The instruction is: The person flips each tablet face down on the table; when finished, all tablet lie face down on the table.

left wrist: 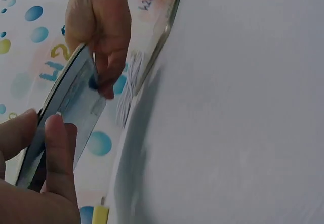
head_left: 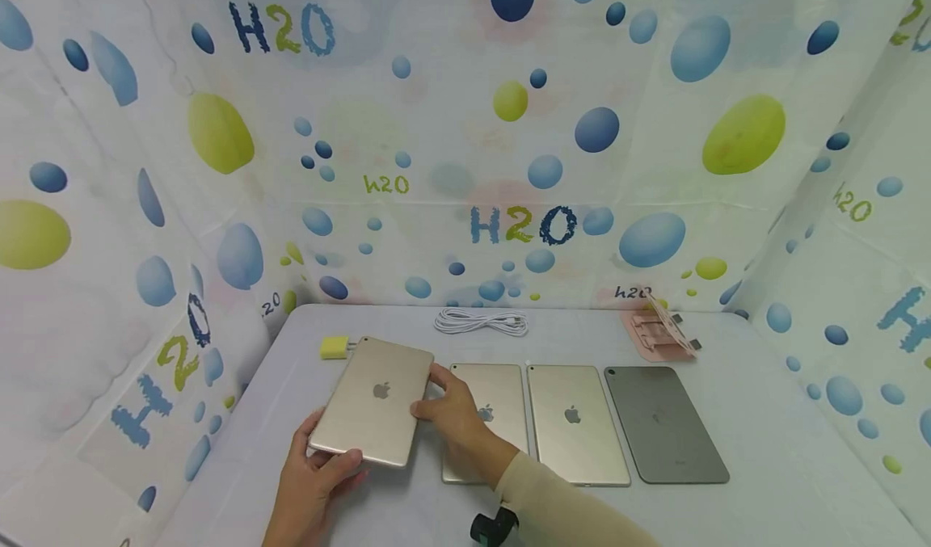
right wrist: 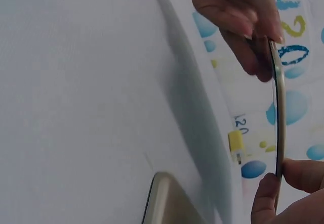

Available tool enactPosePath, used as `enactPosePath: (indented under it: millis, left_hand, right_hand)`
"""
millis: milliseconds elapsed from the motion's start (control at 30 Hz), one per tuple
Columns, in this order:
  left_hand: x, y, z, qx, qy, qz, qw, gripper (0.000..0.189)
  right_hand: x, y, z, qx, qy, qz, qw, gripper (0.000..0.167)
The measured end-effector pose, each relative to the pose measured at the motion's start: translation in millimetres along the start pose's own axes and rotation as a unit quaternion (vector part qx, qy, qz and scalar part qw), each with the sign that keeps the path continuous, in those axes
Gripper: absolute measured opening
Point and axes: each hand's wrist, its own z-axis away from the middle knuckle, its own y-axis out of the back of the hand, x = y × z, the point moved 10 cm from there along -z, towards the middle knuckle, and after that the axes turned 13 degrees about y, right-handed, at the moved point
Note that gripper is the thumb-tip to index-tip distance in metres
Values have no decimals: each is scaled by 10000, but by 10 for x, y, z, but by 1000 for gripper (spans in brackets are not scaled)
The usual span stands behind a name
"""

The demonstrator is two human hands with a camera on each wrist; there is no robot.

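Note:
A gold tablet (head_left: 374, 410) is held above the table, its back with the apple logo facing up and its body tilted. My left hand (head_left: 313, 474) pinches its lower left edge, thumb on the back. At the right edge, my right hand (head_left: 458, 418) grips it between thumb and fingers. Seen from the left wrist, the dark glass screen (left wrist: 76, 107) of that tablet faces downward. In the right wrist view the tablet (right wrist: 279, 113) appears edge-on between both hands. Beneath my right forearm lies a second gold tablet (head_left: 502, 393), partly covered.
Right of it lie a third gold tablet (head_left: 575, 426) and a grey tablet (head_left: 665, 426), both back up. A yellow charger plug (head_left: 334, 347), a coiled white cable (head_left: 480, 321) and a pink folding stand (head_left: 655, 333) sit along the back of the white table (head_left: 785, 450). Patterned curtains surround it.

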Motion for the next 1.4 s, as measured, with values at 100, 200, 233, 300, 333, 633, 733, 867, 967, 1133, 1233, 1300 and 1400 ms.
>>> enactPosePath:
  millis: [100, 200, 233, 300, 333, 633, 733, 867, 967, 1133, 1233, 1300, 1400]
  left_hand:
    - [41, 104, -57, 289, 2, -1228, 9920, 96]
    - [93, 142, -92, 402, -85, -2171, 9753, 91]
    - [107, 138, -100, 409, -123, -2406, 9697, 91]
    - [127, 120, -114, 498, -196, -2880, 9561, 91]
    - [128, 108, -123, 539, -225, -3083, 9495, 90]
    - [165, -4, -173, 759, -594, -4267, 8993, 82]
    - [181, -21, -177, 753, -700, -4416, 8913, 78]
    - [194, -46, -186, 719, -866, -4460, 8879, 73]
    - [201, -59, -190, 733, -944, -4578, 8810, 72]
    - [215, -77, -180, 788, -970, -4780, 8694, 72]
    - [217, -95, -175, 757, -970, -4767, 8704, 72]
    - [206, -100, -181, 738, -926, -4780, 8703, 72]
    - [174, -84, -192, 769, -805, -4903, 8644, 74]
  right_hand:
    - [-13, 33, -49, -58, 116, 188, 9997, 76]
    - [-7, 43, -70, -161, 135, 273, 9994, 78]
    - [3, 45, -66, -202, 127, 347, 9991, 78]
    - [23, 50, -52, -261, 99, 503, 9983, 79]
    - [35, 53, -46, -280, 89, 557, 9980, 79]
    - [143, 75, -55, -321, 57, 987, 9946, 75]
    - [141, 33, -42, -449, -109, 921, 9947, 67]
    - [114, 12, -7, -422, -484, 674, 9957, 58]
    - [102, 22, 18, -313, -729, 531, 9954, 53]
    - [70, 30, 37, -251, -845, 377, 9954, 41]
    - [57, 46, 47, -120, -875, 281, 9957, 45]
    - [57, 49, 54, -57, -902, 217, 9957, 53]
    - [62, 30, 72, -51, -903, 119, 9958, 67]
